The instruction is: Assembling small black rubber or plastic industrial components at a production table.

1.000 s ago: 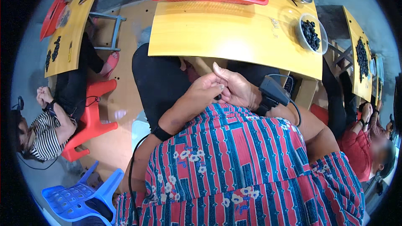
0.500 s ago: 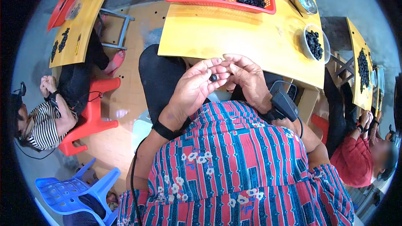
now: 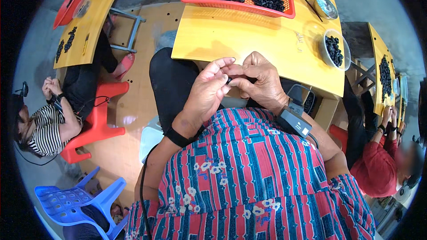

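While my left hand [image 3: 205, 92] and right hand [image 3: 260, 81] meet just near of the yellow table [image 3: 249, 40], their closed fingertips pinch a small black ring [image 3: 228, 80] between them.

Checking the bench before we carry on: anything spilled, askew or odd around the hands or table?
Nothing stands out. Both hands, left and right, pinch one small black piece over the lap. The red tray and the bowl keep their black pieces inside; the table shows no spill.
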Demonstrator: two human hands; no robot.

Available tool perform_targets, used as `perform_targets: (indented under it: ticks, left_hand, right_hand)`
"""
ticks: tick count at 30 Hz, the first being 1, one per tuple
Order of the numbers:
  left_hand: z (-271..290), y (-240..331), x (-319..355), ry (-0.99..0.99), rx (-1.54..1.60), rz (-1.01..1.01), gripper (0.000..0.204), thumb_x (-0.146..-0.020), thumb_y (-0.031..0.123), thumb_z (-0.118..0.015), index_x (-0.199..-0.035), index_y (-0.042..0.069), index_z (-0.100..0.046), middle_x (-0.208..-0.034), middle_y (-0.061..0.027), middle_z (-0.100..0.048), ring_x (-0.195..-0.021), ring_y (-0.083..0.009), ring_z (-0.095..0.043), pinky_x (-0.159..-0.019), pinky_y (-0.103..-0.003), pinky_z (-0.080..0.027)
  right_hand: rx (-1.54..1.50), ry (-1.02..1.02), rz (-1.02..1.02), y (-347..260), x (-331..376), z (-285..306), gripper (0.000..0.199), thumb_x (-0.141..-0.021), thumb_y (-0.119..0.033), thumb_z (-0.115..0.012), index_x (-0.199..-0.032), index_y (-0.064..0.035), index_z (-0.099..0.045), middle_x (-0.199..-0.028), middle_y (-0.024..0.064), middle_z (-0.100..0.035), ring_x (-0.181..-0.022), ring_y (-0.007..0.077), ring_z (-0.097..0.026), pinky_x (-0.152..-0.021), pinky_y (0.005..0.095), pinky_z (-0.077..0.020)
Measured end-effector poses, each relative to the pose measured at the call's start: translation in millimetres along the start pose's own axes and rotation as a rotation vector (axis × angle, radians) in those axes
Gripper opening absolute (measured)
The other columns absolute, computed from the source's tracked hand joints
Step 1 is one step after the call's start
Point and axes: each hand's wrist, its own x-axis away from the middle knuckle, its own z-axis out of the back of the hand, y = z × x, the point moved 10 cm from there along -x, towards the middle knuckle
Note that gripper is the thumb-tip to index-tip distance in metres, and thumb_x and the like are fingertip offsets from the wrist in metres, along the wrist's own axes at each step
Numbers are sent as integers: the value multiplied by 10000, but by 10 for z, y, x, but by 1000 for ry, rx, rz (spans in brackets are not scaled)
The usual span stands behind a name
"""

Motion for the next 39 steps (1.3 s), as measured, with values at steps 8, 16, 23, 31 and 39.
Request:
perform_targets:
  ticks: [8, 16, 23, 31, 39]
  left_hand:
    - [-80, 54, 14, -29, -11, 3, 406, -926, -11, -388, -1330, -21, -350, -1262, -143, -473, -1203, -214, -468, -989, -342, -413]
    - [-124, 81, -4, -33, -15, -17, 431, -913, -35, -394, -1340, -2, -348, -1303, -138, -437, -1229, -212, -449, -1005, -338, -400]
    - [-86, 85, 15, 47, -58, -3, 426, -914, -48, -403, -1331, 32, -371, -1321, -118, -432, -1231, -196, -447, -1009, -340, -397]
    - [-39, 74, 5, 59, -115, -4, 422, -914, -45, -435, -1325, 32, -375, -1237, -130, -508, -1170, -205, -512, -985, -330, -433]
    - [-17, 12, 16, 33, -80, 57, 371, -944, 36, -479, -1301, 2, -386, -1148, -108, -550, -1012, -176, -591, -898, -297, -500]
  right_hand:
    - [22, -109, -56, 107, -25, -73, 352, -648, -114, -786, -992, -155, -722, -733, 45, -485, -722, 187, -465, -658, 302, -437]
    - [-1, -118, -42, 110, -39, -61, 289, -689, -78, -753, -971, -124, -711, -725, 45, -496, -737, 185, -479, -678, 294, -431]
    - [-8, -87, -4, 73, -56, -14, 239, -724, -71, -713, -960, -108, -704, -727, 42, -541, -732, 180, -475, -673, 284, -418]
    - [-35, -100, -12, 24, -66, -20, 246, -716, -37, -721, -949, -110, -706, -741, 32, -546, -743, 166, -481, -676, 280, -418]
    - [-290, -141, -199, 353, 4, -55, 194, -767, -31, -705, -954, -85, -702, -831, 9, -588, -772, 106, -518, -706, 248, -437]
